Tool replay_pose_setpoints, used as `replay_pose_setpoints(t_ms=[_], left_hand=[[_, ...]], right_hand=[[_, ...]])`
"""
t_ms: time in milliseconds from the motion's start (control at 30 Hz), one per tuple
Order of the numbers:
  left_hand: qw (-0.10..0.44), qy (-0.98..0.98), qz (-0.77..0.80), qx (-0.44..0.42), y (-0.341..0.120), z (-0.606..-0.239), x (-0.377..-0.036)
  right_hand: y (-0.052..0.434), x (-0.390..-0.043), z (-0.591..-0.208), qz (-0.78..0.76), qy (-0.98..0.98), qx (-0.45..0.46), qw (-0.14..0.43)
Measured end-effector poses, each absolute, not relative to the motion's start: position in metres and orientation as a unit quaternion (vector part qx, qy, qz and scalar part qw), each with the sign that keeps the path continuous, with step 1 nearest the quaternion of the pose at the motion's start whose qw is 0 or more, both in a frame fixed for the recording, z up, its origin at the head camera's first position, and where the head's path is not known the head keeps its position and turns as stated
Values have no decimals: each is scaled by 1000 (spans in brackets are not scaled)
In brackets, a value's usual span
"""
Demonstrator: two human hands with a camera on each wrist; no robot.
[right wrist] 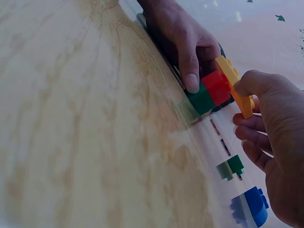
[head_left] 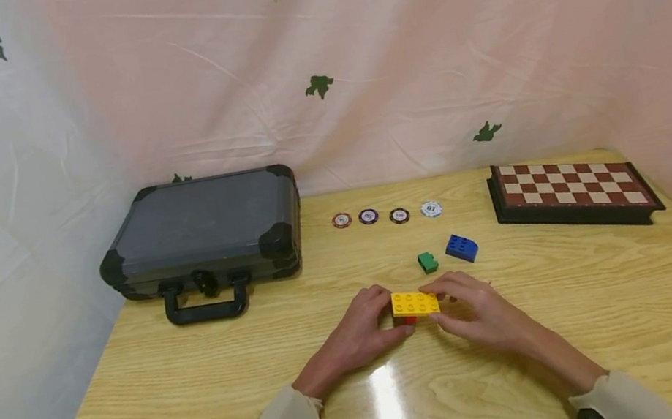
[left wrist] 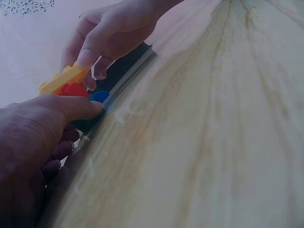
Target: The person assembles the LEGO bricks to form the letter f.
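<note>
A yellow brick (head_left: 415,304) tops a small stack at the middle of the wooden table (head_left: 205,387). The right wrist view shows that yellow brick (right wrist: 235,85) over a red brick (right wrist: 217,87) and a green brick (right wrist: 202,99). My left hand (head_left: 387,316) pinches the lower bricks from the left, its thumb (right wrist: 192,76) against the green one. My right hand (head_left: 442,304) grips the yellow brick's right end between thumb and fingers. The left wrist view shows the yellow brick (left wrist: 64,80) tilted over the red brick (left wrist: 73,90).
A loose green brick (head_left: 428,262) and a blue brick (head_left: 461,248) lie just behind the hands. Several poker chips (head_left: 399,215) sit in a row further back. A grey case (head_left: 206,231) stands at the back left, a chessboard (head_left: 573,188) at the back right.
</note>
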State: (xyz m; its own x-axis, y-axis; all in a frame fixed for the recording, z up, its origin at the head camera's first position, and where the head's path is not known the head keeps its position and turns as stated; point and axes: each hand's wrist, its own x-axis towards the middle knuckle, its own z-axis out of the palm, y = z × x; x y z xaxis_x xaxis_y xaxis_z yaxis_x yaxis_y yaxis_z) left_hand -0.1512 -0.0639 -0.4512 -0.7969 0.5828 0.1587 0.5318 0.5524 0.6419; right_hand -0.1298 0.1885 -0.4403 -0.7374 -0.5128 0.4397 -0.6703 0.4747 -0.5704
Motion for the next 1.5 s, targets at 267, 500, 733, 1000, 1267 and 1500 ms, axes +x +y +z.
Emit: replay_pose_setpoints(t_ms=[267,500,733,1000,1267,1500], left_hand=[[41,883,349,312,-64,-450,-151],[39,881,352,314,-64,-450,-151],[39,879,356,315,-65,-451,-151],[32,876,358,322,-65,-451,-151],[34,877,355,321,-65,-451,-151],[39,878,356,317,-65,-450,-151]], right_hand=[[187,-131,-440,369,-846,366,119],[188,-132,-440,361,-846,373,125],[189,-134,-439,355,-843,382,128],[191,-135,-435,326,-851,393,128],[190,-135,-426,294,-873,379,92],[190,-138,-422,281,-868,398,97]])
